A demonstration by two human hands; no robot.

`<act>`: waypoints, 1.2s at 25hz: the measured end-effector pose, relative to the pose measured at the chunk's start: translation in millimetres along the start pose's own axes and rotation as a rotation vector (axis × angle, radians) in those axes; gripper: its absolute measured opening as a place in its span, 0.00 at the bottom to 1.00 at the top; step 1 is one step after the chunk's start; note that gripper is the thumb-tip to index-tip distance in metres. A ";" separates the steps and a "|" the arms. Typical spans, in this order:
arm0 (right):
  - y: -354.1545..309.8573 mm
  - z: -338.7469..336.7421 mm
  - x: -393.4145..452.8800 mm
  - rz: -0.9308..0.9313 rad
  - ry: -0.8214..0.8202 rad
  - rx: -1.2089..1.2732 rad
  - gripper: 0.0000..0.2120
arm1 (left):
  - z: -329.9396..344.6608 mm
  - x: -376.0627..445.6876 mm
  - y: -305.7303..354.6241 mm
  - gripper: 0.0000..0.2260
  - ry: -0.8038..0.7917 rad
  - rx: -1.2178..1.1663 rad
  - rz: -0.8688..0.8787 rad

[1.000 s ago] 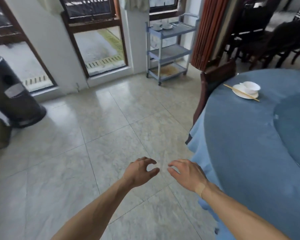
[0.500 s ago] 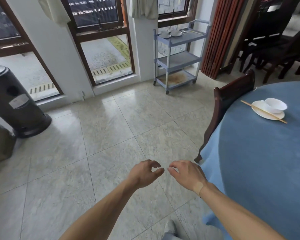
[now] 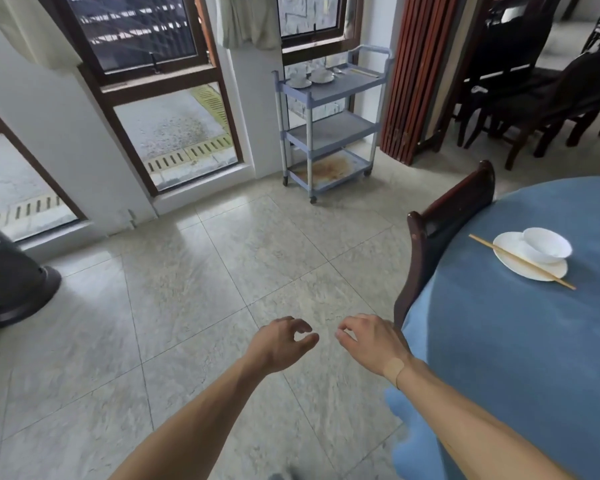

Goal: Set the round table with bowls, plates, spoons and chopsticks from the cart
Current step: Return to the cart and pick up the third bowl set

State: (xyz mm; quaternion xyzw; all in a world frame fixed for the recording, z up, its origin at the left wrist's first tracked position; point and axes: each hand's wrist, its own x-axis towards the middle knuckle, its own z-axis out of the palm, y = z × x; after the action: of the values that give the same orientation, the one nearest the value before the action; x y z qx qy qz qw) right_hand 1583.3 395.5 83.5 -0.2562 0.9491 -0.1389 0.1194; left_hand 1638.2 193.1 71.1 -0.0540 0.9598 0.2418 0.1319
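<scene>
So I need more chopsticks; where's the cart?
Head view, upper middle: the cart stands against the wall between the window and the folded wooden screen.

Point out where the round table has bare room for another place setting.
The blue table is bare from the plate down to the right hand. It is crowded only where bowl and chopsticks sit on that plate.

cart nearer and more central, round table shifted right

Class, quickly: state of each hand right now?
Left hand: open, fingers loosely curled, holding nothing.
Right hand: open, fingers loosely curled, holding nothing.
</scene>
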 end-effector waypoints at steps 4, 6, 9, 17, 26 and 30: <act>13.1 -6.7 73.5 0.030 0.007 -0.007 0.18 | -21.2 72.7 -18.2 0.22 -0.012 0.027 0.029; 13.7 -11.0 116.9 0.043 0.014 -0.016 0.18 | -37.2 114.6 -31.4 0.22 -0.016 0.052 0.054; 10.4 -21.9 188.1 0.065 0.031 -0.024 0.17 | -67.4 179.8 -54.7 0.22 -0.015 0.073 0.073; 15.9 -52.1 324.0 0.122 0.036 -0.018 0.17 | -131.9 315.3 -79.1 0.23 -0.029 0.112 0.126; 93.7 -95.0 484.5 0.099 0.069 -0.005 0.17 | -173.6 494.2 -57.6 0.21 -0.031 0.110 0.153; 147.9 -134.6 559.3 0.090 0.082 -0.018 0.17 | -200.3 582.6 -30.0 0.20 -0.018 0.130 0.149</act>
State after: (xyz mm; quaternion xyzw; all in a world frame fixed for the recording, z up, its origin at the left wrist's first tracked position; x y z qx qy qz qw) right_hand 1006.3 255.0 74.1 -0.2087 0.9649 -0.1352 0.0844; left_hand 1038.8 47.8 64.7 0.0283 0.9736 0.1888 0.1253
